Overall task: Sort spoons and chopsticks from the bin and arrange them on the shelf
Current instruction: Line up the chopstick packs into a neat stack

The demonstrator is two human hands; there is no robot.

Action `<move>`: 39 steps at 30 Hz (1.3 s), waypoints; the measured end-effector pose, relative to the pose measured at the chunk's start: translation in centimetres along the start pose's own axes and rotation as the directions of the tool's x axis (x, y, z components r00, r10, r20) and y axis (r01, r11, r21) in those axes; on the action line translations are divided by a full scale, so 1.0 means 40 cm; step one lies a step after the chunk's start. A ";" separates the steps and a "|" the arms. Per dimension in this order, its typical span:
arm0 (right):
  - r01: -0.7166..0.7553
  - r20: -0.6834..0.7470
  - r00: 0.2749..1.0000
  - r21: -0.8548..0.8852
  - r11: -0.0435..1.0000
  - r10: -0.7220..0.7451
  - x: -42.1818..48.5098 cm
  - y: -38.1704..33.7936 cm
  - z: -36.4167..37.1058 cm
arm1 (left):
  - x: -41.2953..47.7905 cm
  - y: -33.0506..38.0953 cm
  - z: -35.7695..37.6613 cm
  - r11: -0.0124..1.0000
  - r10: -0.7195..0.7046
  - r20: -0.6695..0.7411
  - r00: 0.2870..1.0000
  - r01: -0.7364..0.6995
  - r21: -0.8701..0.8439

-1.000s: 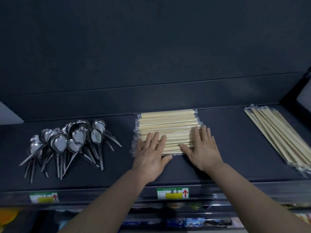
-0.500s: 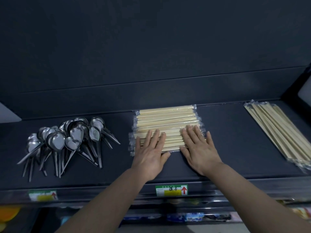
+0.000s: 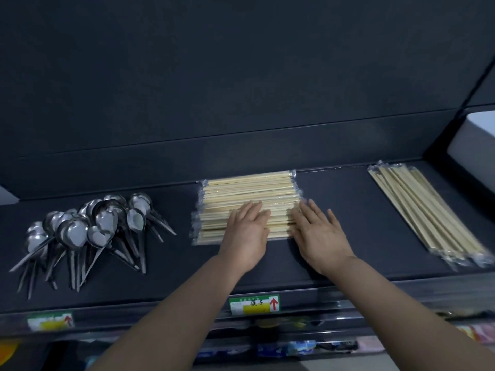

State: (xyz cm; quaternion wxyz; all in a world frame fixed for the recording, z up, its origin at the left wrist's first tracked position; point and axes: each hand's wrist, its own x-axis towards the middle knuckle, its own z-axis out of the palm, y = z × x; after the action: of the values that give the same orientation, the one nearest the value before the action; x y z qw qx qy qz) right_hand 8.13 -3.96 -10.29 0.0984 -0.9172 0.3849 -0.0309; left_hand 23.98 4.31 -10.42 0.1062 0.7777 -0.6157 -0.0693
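Observation:
A flat stack of plastic-wrapped pale chopsticks [image 3: 247, 192] lies crosswise in the middle of the dark shelf [image 3: 342, 210]. My left hand [image 3: 247, 234] rests flat on the stack's front half, fingers straight. My right hand [image 3: 318, 232] lies flat at the stack's right front corner, fingertips touching the wrapped ends. A pile of metal spoons [image 3: 88, 228] fans out on the left of the shelf, handles toward me. A second bundle of wrapped chopsticks [image 3: 426, 215] lies slanted at the right end.
A green and yellow price label with a red arrow [image 3: 254, 303] sits on the shelf's front rail, another label [image 3: 49, 321] further left. Packaged goods show on the lower shelf [image 3: 278, 349]. A pale wall [image 3: 474, 140] stands at the right.
My right hand slid from the top of the stack to its right front corner. The stack shifted slightly toward the back. My left hand stayed on it.

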 end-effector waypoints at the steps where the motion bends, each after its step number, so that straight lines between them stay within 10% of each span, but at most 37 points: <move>1: -0.014 -0.025 1.000 0.007 1.000 0.014 -0.008 0.023 -0.008 | 0.015 0.026 0.003 1.000 0.023 -0.029 0.999 -0.023 -0.005; 14: -0.375 -0.134 0.922 -0.070 0.924 0.364 -0.135 0.455 -0.139 | 0.229 0.463 0.097 0.976 0.183 0.033 0.983 -0.178 -0.123; 26: -0.237 -0.107 0.963 0.105 0.966 0.248 -0.147 0.630 -0.134 | 0.400 0.711 0.135 0.692 -0.368 0.246 0.897 0.441 -0.572; 39: -0.255 -0.186 0.942 0.138 0.957 0.278 -0.136 0.662 -0.165 | 0.421 0.686 0.121 0.483 -0.454 0.273 0.848 0.492 -0.724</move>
State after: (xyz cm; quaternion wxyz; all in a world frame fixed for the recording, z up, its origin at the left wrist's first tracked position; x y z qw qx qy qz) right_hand -15.09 -19.24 -9.13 0.1132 -0.8416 0.5113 -0.1324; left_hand 0.85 -18.49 -7.85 0.3914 0.7918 -0.2890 -0.3692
